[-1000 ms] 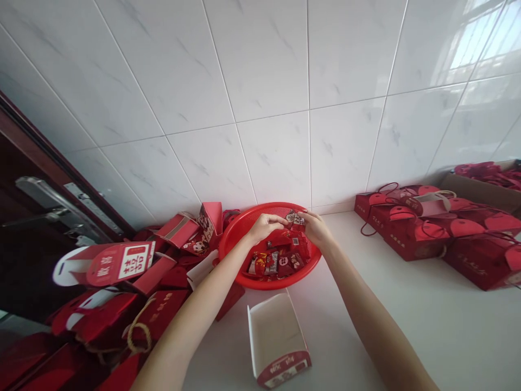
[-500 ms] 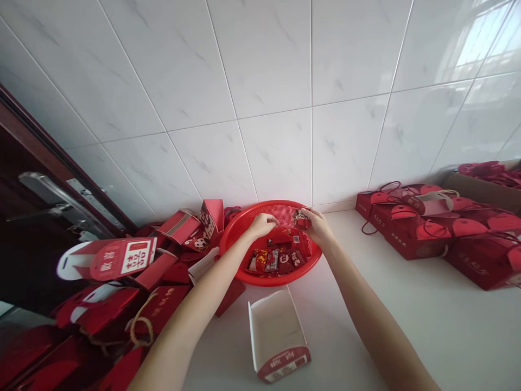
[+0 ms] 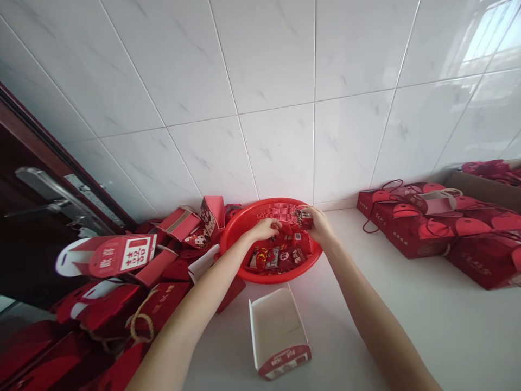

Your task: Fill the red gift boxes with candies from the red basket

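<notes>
A round red plastic basket (image 3: 240,217) stands against the tiled wall with several wrapped sweets (image 3: 273,257) in its bottom. Over the middle of the basket is my left hand (image 3: 265,229), fingers bent and apart, with nothing visible in them. My right hand (image 3: 318,221) is at the basket's right rim, its fingers closed round small red wrapped sweets (image 3: 303,218). Nearer to me, an open box (image 3: 278,326) with a pale inside and a red printed end lies on the white surface.
Many red gift boxes (image 3: 163,304), some with rope handles, are heaped at the left beside a dark door (image 3: 24,228) with a metal handle. More closed red boxes (image 3: 423,233) sit at the right, before a brown carton (image 3: 484,190) of red items.
My left hand has moved slightly right and down over the sweets, its fingers more spread. My right hand still holds its sweets at the rim. The view has shifted slightly.
</notes>
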Tool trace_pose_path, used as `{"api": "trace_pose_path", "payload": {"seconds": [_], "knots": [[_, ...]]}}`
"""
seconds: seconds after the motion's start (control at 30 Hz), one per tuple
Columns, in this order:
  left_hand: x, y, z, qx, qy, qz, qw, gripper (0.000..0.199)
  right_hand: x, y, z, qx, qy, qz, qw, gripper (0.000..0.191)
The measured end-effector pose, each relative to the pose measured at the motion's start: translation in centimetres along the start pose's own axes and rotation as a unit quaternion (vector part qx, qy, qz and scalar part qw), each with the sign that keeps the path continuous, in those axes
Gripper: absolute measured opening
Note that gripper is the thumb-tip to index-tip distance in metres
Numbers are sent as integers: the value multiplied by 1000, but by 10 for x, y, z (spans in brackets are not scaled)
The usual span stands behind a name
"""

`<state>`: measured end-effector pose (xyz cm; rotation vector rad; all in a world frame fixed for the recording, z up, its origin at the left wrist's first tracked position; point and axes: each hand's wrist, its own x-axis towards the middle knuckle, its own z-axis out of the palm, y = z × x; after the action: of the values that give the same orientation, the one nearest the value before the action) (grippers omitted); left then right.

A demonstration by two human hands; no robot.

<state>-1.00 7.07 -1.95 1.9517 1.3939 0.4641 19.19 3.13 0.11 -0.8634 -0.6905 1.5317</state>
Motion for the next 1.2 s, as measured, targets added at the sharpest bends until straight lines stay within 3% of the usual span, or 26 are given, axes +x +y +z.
{"api": "trace_pose_path", "payload": {"seconds": [0.1, 0.23, 0.43, 0.6, 0.93, 1.2], "knots": [[-4, 0, -2, 35, -47, -5, 998, 18, 3, 2, -2, -5, -6, -6, 1000, 13], [-12, 7, 1, 74, -117, -5, 990, 17, 4, 4, -4, -22, -12, -25, 999, 20], [-13, 16, 5, 129, -136, -14, 982, 25, 0, 3, -3, -21, -27, -27, 999, 20], [-10, 12, 2, 156, -153, -39, 975, 16, 3, 4, -5, -18, -27, -32, 999, 19], [-20, 19, -10, 158, -250, -87, 951, 18, 2, 4, -4, -20, -28, -36, 999, 17], [-25, 21, -15, 108, -202, -55, 972, 24, 0, 4, -3, -3, -26, -22, 999, 19]]}}
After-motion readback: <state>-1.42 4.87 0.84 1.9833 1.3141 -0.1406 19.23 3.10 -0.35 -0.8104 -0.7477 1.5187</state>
